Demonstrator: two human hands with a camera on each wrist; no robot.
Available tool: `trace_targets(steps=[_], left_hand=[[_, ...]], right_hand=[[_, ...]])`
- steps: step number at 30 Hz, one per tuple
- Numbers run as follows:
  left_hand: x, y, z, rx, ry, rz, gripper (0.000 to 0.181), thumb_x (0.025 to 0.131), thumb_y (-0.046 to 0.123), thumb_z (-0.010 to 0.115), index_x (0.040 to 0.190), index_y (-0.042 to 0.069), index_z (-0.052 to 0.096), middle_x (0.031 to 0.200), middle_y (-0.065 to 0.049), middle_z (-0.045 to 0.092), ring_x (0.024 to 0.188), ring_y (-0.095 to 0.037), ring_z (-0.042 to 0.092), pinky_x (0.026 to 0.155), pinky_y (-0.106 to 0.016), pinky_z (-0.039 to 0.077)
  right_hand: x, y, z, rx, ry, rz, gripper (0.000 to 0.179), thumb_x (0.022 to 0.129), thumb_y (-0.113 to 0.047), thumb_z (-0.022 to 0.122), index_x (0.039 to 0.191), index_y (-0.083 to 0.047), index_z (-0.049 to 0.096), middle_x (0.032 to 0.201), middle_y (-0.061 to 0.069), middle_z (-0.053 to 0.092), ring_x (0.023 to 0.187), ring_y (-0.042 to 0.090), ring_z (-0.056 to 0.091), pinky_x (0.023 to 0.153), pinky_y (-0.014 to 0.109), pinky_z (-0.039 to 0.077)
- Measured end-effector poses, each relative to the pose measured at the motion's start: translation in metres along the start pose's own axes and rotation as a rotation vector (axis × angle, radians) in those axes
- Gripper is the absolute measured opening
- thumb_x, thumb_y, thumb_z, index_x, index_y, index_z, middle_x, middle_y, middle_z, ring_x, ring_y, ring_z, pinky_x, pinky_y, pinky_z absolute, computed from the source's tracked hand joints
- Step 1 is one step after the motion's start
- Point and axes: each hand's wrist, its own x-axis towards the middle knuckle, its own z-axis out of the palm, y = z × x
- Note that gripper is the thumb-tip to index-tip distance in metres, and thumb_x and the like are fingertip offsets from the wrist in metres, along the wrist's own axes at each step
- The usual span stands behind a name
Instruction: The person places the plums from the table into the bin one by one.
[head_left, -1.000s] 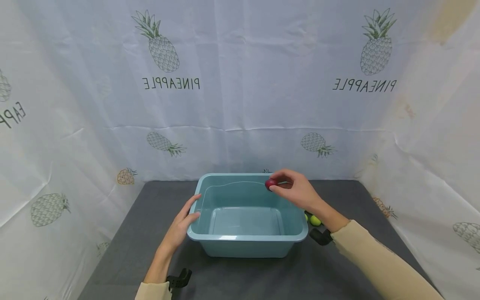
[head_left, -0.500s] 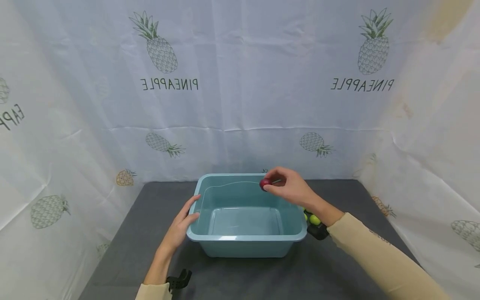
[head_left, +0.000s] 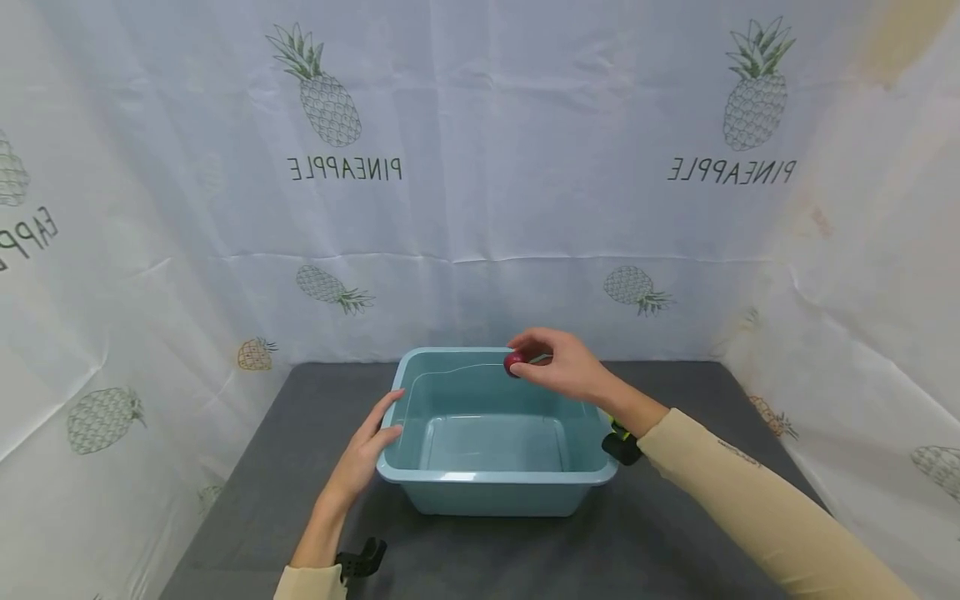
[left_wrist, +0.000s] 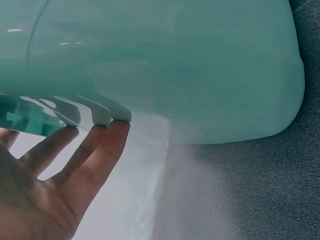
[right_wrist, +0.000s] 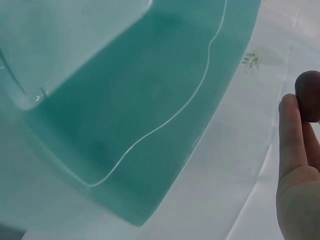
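Observation:
A light blue plastic basin (head_left: 497, 497) stands on the dark grey cloth. A thin pale line runs round its inner wall; whether that is a water edge I cannot tell. My left hand (head_left: 358, 454) holds the basin's left rim, the thumb laid over it; fingertips touch the lip in the left wrist view. Above the basin's far side, my right hand (head_left: 558, 364) pinches a small dark-red round thing (head_left: 514, 363), plum-like, between thumb and fingers. In the right wrist view this round thing (right_wrist: 309, 95) sits at the fingertips, clear of the wall.
A bright green thing (head_left: 617, 427) shows partly beside the basin's right side, mostly hidden by my right forearm. White curtains (head_left: 480, 208) printed with pineapples hang behind and at both sides of the cloth-covered table (head_left: 247, 500).
My right hand has moved left along the basin's far side with the dark-red round thing. The green things on the right have become more covered by my forearm. My left hand stays on the rim.

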Motion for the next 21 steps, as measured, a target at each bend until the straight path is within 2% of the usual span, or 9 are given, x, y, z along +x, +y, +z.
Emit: trace_targets(steps=[4,11,17,21], left_hand=[[0.000,0.000,0.000,0.000,-0.001,-0.003,0.053,0.108,0.027,0.046,0.159,0.025,0.032,0.169,-0.012,0.014,0.151,-0.043,0.019,0.108,-0.070,0.029],[0.001,0.000,-0.001,0.005,0.006,-0.004,0.052,0.108,0.026,0.046,0.159,0.025,0.033,0.169,-0.012,0.015,0.150,-0.043,0.022,0.106,-0.068,0.033],[0.002,-0.002,0.000,0.010,0.010,-0.007,0.052,0.108,0.026,0.046,0.158,0.025,0.033,0.168,-0.012,0.016,0.148,-0.043,0.026,0.104,-0.063,0.037],[0.002,-0.003,0.000,0.010,0.015,-0.007,0.052,0.108,0.027,0.047,0.158,0.025,0.033,0.168,-0.012,0.017,0.149,-0.042,0.026,0.105,-0.065,0.036]], right_hand=[[0.009,-0.002,0.004,-0.008,-0.026,-0.005,0.032,0.097,-0.019,0.070,0.126,-0.006,0.069,0.112,0.003,0.069,0.102,0.019,0.066,0.085,0.035,0.056],[0.027,-0.004,0.011,-0.016,-0.027,0.055,0.035,0.094,-0.023,0.072,0.126,-0.009,0.068,0.112,0.002,0.068,0.104,0.020,0.065,0.083,0.037,0.055],[0.037,0.001,0.021,-0.037,-0.050,0.025,0.040,0.089,-0.016,0.077,0.126,-0.004,0.066,0.113,0.007,0.069,0.104,0.024,0.065,0.083,0.035,0.056],[0.042,0.005,0.029,-0.031,-0.064,0.007,0.042,0.089,-0.015,0.077,0.128,-0.002,0.065,0.115,0.008,0.068,0.104,0.025,0.065,0.082,0.034,0.056]])
